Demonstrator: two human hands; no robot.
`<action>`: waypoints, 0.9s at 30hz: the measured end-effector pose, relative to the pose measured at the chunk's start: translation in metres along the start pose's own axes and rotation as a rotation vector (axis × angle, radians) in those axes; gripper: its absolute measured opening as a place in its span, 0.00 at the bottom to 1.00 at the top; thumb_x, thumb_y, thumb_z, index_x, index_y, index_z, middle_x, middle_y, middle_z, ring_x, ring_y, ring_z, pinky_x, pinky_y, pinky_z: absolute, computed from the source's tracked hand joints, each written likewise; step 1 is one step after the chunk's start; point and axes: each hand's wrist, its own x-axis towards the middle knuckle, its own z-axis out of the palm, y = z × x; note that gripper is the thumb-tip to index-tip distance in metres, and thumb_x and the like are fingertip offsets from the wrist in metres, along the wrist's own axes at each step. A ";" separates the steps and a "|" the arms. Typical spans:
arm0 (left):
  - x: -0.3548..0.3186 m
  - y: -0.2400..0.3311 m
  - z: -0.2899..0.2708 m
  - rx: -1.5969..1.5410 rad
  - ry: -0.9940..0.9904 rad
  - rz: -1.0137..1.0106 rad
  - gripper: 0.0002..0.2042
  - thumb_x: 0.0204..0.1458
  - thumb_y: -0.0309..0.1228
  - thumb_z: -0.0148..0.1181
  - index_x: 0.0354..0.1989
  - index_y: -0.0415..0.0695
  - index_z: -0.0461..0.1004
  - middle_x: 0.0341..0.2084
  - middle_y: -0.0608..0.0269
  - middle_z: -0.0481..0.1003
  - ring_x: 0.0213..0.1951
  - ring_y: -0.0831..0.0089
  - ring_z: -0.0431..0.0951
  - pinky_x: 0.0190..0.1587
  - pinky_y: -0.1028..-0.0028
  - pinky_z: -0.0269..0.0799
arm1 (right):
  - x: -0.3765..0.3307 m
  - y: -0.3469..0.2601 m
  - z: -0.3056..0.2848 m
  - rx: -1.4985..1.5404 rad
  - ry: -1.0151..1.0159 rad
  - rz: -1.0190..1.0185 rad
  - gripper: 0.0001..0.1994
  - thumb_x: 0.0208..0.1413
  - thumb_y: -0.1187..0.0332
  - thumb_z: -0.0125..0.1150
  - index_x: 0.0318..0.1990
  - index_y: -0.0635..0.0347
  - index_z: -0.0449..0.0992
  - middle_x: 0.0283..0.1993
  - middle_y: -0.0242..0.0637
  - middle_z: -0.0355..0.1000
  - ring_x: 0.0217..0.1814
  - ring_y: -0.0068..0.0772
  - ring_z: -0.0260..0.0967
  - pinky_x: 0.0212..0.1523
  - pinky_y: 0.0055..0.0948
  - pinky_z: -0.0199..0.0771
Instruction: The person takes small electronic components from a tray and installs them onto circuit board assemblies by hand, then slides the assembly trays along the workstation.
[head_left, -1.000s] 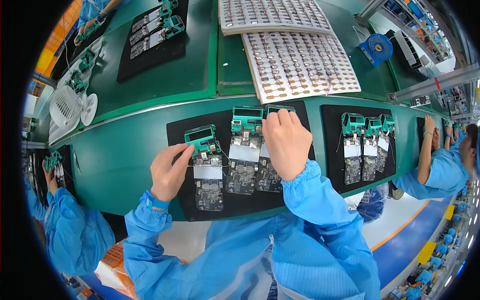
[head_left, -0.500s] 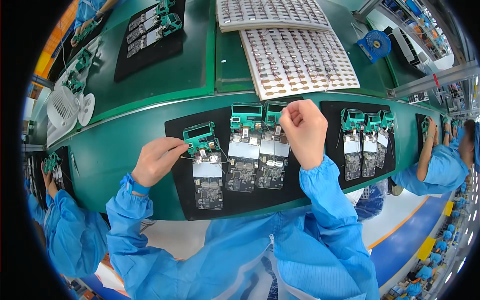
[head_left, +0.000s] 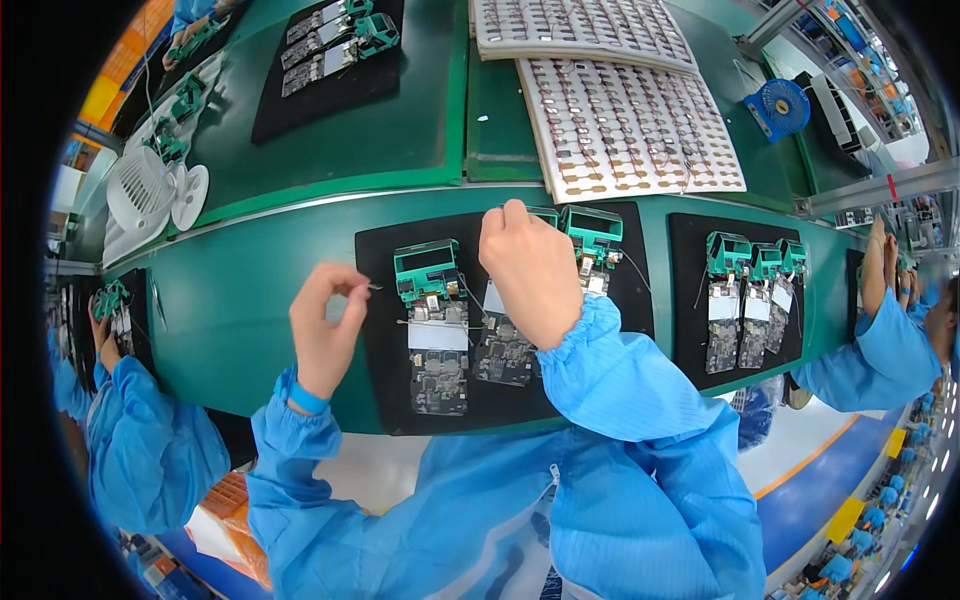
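Note:
My left hand (head_left: pixel 328 325) is raised at the left edge of the black mat (head_left: pixel 385 400), thumb and forefinger pinching a tiny silvery piece too small to name. Beside it lies a circuit board with a green frame (head_left: pixel 438 335), a thin cable crossing its white patch. My right hand (head_left: pixel 530 270) is closed over the top of the middle circuit board (head_left: pixel 503 350) and covers most of it. Its fingertips are hidden, so whatever they grip does not show. A third circuit board (head_left: pixel 597 245) lies to the right, partly behind that hand.
Another black mat (head_left: pixel 690 300) at right bears several similar boards. Two white foam trays (head_left: pixel 640 130) of small wired parts sit beyond the bench's raised edge. A blue fan (head_left: pixel 778 108) and a white fan (head_left: pixel 140 195) stand farther off. Co-workers (head_left: pixel 870 340) flank both sides.
My right hand has moved left from the right-hand board to the middle one. My left hand has drawn back from the left board's green frame with a tiny piece. The view has shifted slightly.

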 end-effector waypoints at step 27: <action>-0.035 0.050 0.046 -0.257 -0.251 -0.418 0.03 0.55 0.16 0.57 0.36 0.37 0.73 0.54 0.54 0.71 0.50 0.70 0.74 0.44 0.74 0.78 | -0.210 0.104 -0.059 0.875 0.148 0.820 0.03 0.57 0.78 0.62 0.33 0.66 0.73 0.27 0.34 0.73 0.25 0.19 0.74 0.23 0.19 0.67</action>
